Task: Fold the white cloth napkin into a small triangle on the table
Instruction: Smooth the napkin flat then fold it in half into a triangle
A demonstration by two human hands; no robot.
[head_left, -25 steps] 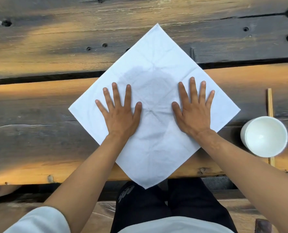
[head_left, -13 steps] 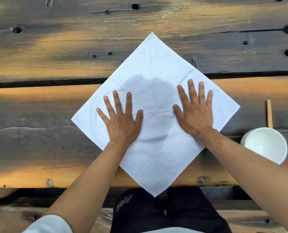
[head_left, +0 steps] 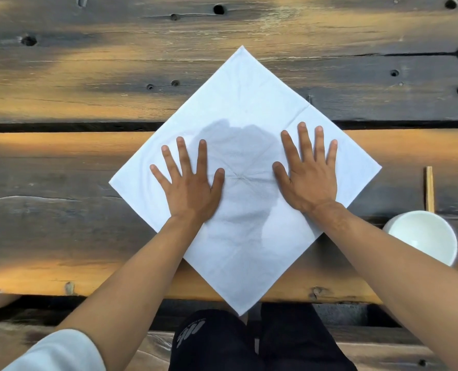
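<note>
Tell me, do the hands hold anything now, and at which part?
Nothing is held. The left hand and right hand lie flat, fingers spread, on the middle of the napkin.

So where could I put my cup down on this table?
Bare wood lies left of the napkin, on the near plank of the table, and across the far planks beyond the napkin's top corner. It is crowded on the right, where the white bowl and a wooden stick sit.

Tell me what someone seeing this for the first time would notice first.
A white napkin lies unfolded as a diamond mid-table, its near corner overhanging the dark wooden table. The left hand and right hand press flat on it, fingers spread. A white bowl sits at the right.
</note>
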